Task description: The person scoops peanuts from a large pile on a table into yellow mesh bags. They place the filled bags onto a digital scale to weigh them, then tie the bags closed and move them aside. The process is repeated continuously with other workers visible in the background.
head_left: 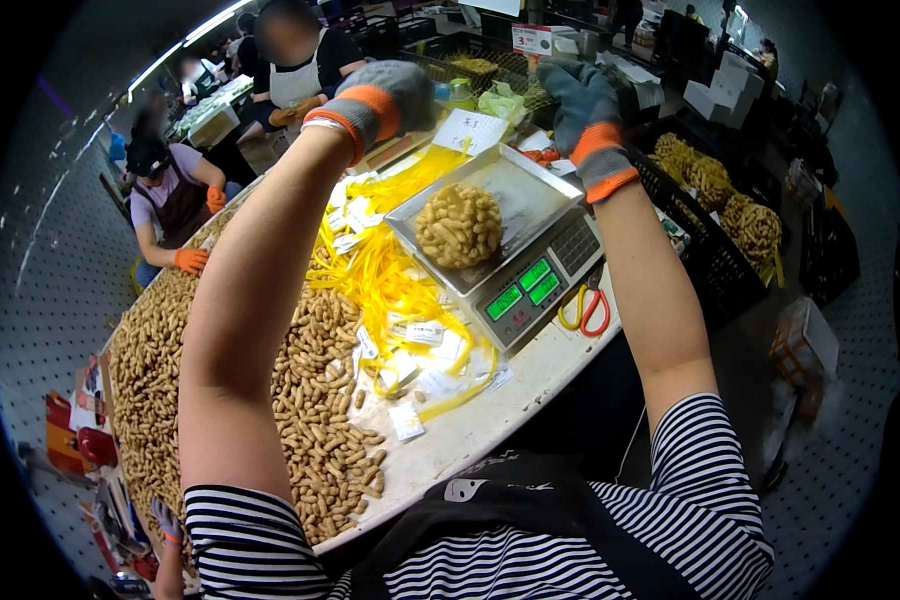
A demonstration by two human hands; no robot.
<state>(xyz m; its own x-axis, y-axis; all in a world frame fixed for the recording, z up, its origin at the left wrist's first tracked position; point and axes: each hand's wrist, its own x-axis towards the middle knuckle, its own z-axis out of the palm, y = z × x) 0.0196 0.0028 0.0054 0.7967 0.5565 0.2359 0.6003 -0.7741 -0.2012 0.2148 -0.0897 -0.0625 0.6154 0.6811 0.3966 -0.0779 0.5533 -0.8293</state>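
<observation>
A round bundle of peanuts (458, 225) rests on the metal tray (530, 190) of a digital scale (560, 282), nearer the tray's left side than its middle. Both gloved hands are raised beyond the tray, apart from the bundle: the left hand (388, 98) is blurred with its fingers curled, the right hand (582, 115) has its fingers bent, and I cannot tell whether either grips anything.

The step in hand looks like weighing. To do it well, the bundle should sit nearer the tray's middle, with both hands off the tray until the green displays (504, 303) settle. The yellow strips (395, 275) with their white tags crowd the scale's left side, so it pays to keep them off the tray, where they could disturb the reading. The scissors (597, 312) lie just beside the scale on the worktop (450, 440); loose peanuts (315, 400) are best kept well apart from it.
</observation>
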